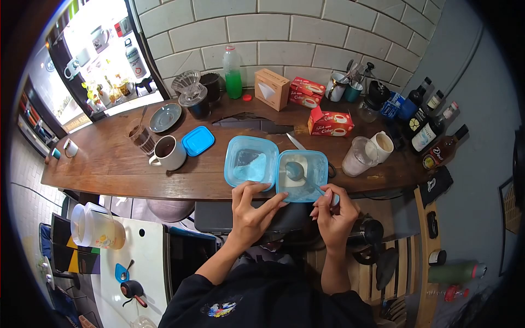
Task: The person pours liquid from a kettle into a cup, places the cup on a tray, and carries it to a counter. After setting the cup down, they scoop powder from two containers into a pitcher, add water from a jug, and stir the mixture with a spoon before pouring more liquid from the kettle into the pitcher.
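Two square blue-rimmed containers stand side by side at the front edge of the wooden counter. White powder lies in the left container (240, 150) and also in the right container (318, 158). My right hand (334, 214) pinches the handle of a spoon (295, 171), whose bowl is inside the right container. My left hand (252, 210) has its fingers spread, the tips touching the near rims of both containers, with nothing held. Behind the containers lies a knife (296, 141). A blue lid (198, 141) rests to the left.
Left are a mug of dark liquid (168, 153), a glass (141, 140) and a plate (165, 118). Behind stand a green bottle (233, 79), a tissue box (272, 89) and red boxes (331, 123). Right are a plastic cup (358, 157), a white mug (382, 143) and several bottles (427, 136).
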The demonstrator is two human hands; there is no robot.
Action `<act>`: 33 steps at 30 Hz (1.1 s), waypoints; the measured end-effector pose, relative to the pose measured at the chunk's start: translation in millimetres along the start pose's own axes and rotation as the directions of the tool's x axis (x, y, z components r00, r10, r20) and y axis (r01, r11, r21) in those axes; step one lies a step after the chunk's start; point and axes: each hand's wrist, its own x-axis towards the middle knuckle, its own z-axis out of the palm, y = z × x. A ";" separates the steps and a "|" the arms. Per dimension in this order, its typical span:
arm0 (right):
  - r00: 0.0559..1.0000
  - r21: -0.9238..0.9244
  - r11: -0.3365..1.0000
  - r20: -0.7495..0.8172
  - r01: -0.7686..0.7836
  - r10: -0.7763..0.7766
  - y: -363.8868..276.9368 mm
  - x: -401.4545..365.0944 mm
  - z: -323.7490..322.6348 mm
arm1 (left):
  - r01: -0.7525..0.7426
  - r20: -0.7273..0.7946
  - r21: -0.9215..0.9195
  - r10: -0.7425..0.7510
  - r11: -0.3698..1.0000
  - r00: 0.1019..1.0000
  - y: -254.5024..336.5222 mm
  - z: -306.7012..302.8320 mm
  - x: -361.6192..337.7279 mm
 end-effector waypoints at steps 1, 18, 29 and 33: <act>1.000 -0.001 1.000 0.001 0.000 0.000 1.5 0.5 0.4 | -0.002 -0.001 0.000 0.002 1.000 1.000 0.3 0.0 -0.2; 0.989 0.243 0.963 -0.059 -0.117 0.135 3.1 10.5 10.1 | -0.021 -0.004 0.000 0.021 1.000 1.000 -2.3 0.4 4.0; 0.978 0.348 0.926 -0.093 -0.143 0.186 4.2 11.8 9.2 | -0.018 0.005 0.010 0.018 1.000 1.000 -0.6 0.6 5.6; 0.976 0.369 0.919 -0.107 -0.138 0.190 3.0 10.6 4.0 | -0.016 0.012 0.008 0.016 1.000 1.000 0.4 0.6 7.3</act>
